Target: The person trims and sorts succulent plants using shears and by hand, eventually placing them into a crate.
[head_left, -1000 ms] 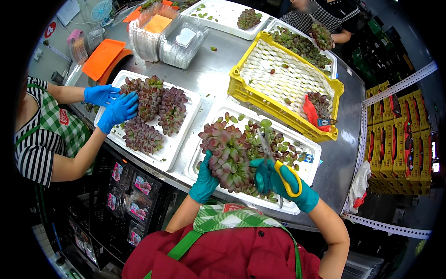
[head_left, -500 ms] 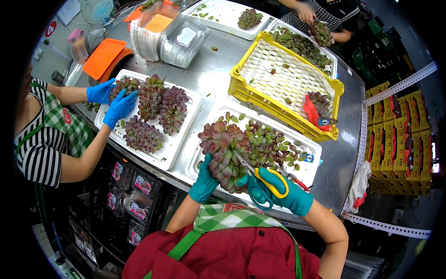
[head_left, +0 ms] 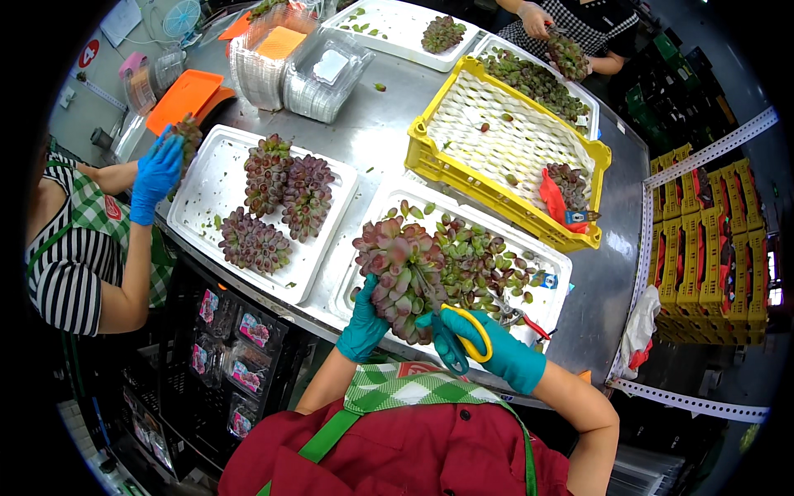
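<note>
A large purple-green succulent (head_left: 397,269) is held over the near white tray (head_left: 558,285). My left hand (head_left: 364,321), in a teal glove, grips it from its lower left side. In my gloved right hand (head_left: 509,351) is a pair of scissors (head_left: 465,333) with one yellow and one teal handle loop. The blades reach in among the leaves, so their tips are partly hidden. Beside the plant, loose leaves and smaller succulents (head_left: 475,256) lie on the tray. Red-handled pliers or snips (head_left: 529,322) rest near my right hand.
A yellow crate (head_left: 422,153) lined with white netting stands behind the tray. To the left, a co-worker's blue-gloved hand (head_left: 157,169) holds a succulent beside another white tray (head_left: 343,194). Clear plastic boxes (head_left: 327,74) stand farther back. Another person works at the far right.
My right hand and the scissors have shifted slightly left, deeper into the succulent. The co-worker at left has lifted a succulent off the tray and up toward the left.
</note>
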The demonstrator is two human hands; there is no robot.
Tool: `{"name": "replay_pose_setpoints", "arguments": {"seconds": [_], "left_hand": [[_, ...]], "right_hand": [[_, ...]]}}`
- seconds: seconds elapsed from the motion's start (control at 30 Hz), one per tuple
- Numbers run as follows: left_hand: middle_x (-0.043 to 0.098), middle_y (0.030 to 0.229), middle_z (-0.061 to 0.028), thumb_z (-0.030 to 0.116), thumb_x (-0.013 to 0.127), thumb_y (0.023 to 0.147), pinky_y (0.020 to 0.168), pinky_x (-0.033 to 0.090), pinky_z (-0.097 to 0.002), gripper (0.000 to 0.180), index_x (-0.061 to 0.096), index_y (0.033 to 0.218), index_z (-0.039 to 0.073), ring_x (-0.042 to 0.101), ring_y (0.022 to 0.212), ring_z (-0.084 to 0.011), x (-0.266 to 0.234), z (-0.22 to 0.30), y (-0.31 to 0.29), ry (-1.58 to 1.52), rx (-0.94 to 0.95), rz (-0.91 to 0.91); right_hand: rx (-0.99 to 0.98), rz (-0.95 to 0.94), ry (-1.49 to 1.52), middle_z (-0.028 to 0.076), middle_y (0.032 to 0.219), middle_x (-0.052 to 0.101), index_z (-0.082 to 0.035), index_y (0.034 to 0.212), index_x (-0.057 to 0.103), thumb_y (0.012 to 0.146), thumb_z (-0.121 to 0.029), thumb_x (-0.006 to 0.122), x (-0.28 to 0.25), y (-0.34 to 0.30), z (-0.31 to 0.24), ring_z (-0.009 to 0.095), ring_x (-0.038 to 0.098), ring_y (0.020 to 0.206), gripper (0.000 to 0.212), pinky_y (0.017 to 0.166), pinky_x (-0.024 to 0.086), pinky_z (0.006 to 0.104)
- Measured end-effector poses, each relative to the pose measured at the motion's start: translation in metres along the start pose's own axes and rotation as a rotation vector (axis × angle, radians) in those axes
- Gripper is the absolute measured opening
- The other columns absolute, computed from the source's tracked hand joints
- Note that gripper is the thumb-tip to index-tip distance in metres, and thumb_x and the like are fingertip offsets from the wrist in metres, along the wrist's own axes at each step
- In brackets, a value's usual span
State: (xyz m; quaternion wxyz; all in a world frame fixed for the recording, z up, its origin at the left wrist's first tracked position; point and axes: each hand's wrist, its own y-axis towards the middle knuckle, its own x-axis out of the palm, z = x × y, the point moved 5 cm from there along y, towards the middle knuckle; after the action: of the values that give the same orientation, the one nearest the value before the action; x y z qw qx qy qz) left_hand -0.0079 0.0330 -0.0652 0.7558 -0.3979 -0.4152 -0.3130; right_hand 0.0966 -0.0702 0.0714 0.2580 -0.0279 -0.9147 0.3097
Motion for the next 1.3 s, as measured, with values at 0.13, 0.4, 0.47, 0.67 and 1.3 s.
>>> {"name": "replay_pose_setpoints", "arguments": {"seconds": [0.13,0.4,0.47,0.67,1.3], "left_hand": [[0.047,0.122,-0.0088,0.043,0.047,0.085,0.091,0.043,-0.0394,0.055,0.037,0.127,0.009,0.049,0.109,-0.0229,0.000,-0.001,0.000,-0.013,0.007,-0.022],[0.047,0.123,-0.0086,0.043,0.048,0.085,0.093,0.041,-0.0407,0.055,0.037,0.127,0.010,0.048,0.110,-0.0237,-0.003,-0.002,-0.002,-0.032,-0.027,-0.034],[0.047,0.123,-0.0085,0.043,0.048,0.085,0.093,0.041,-0.0409,0.054,0.037,0.127,0.011,0.048,0.110,-0.0237,-0.006,-0.003,-0.001,-0.020,-0.035,-0.032],[0.047,0.122,-0.0077,0.042,0.050,0.084,0.092,0.043,-0.0400,0.054,0.037,0.127,0.012,0.049,0.109,-0.0230,-0.010,-0.006,0.001,-0.046,-0.043,0.004],[0.050,0.118,-0.0079,0.037,0.055,0.083,0.091,0.044,-0.0379,0.051,0.041,0.123,0.010,0.050,0.108,-0.0213,-0.012,-0.006,0.005,-0.043,-0.004,0.057]], "right_hand": [[-0.003,0.020,0.016,0.003,0.064,0.055,0.001,0.107,0.054,0.089,-0.037,0.046,0.001,0.001,0.003,0.009,0.050,0.047,0.043,0.042,0.041,0.0224],[0.024,-0.008,-0.157,0.003,0.052,0.049,0.007,0.107,0.052,0.093,-0.037,0.036,-0.007,0.002,-0.008,0.008,0.044,0.040,0.049,0.039,0.036,0.0190],[0.047,0.011,-0.154,0.002,0.050,0.048,0.008,0.106,0.052,0.093,-0.037,0.036,-0.007,0.001,-0.011,0.008,0.043,0.039,0.049,0.038,0.035,0.0190],[0.015,0.016,-0.144,0.002,0.048,0.046,0.001,0.099,0.059,0.089,-0.040,0.044,-0.012,0.001,-0.015,0.009,0.042,0.037,0.045,0.040,0.036,0.0217],[0.044,0.225,-0.194,-0.002,0.055,0.050,-0.004,0.095,0.063,0.082,-0.028,0.061,-0.015,0.002,-0.002,0.004,0.043,0.044,0.027,0.040,0.032,0.0180]]}}
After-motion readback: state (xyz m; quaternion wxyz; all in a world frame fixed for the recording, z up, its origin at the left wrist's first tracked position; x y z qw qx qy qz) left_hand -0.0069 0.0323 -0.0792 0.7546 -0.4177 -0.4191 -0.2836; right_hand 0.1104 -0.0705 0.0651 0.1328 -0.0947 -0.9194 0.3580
